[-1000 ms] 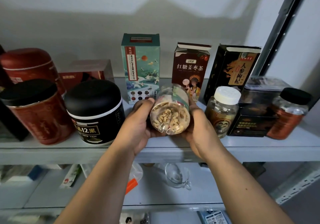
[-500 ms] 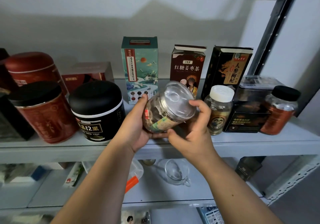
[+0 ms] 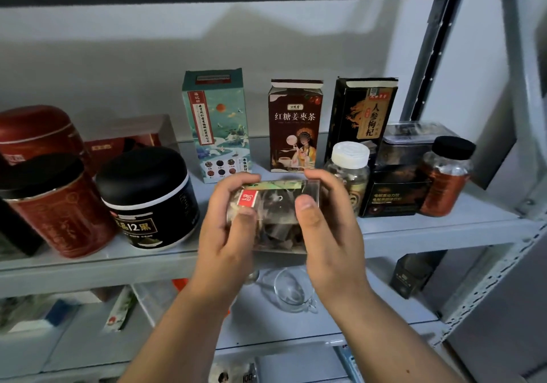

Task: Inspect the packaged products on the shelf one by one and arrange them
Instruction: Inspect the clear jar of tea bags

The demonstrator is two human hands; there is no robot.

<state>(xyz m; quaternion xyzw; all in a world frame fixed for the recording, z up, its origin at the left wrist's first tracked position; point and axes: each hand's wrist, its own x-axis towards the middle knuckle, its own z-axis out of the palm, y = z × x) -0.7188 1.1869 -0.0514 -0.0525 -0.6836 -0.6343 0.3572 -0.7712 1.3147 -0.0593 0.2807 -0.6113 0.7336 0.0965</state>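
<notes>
A clear plastic jar [image 3: 276, 220] filled with tea bags lies on its side between both my hands, just in front of the grey shelf's [image 3: 429, 228] front edge. It carries a red label near its left end and a green strip along the top. My left hand [image 3: 228, 228] grips its left end, thumb on the front. My right hand [image 3: 328, 223] holds the right end, thumb pressed on the jar's front. On the shelf behind stand a teal box [image 3: 217, 122], a dark red box [image 3: 294, 125] and a black box [image 3: 362, 116].
Left of my hands sit a black-lidded black jar [image 3: 148, 199], a red jar [image 3: 56, 208] and a red tin [image 3: 35, 131]. To the right are a white-capped bottle [image 3: 350, 166], a dark box [image 3: 396, 181] and a black-capped red jar [image 3: 447, 175]. A glass cup [image 3: 291, 291] rests on the lower shelf.
I have turned the jar in my hands: first its bottom faced me, then its clear lid, now its side lies horizontal with the red label showing.
</notes>
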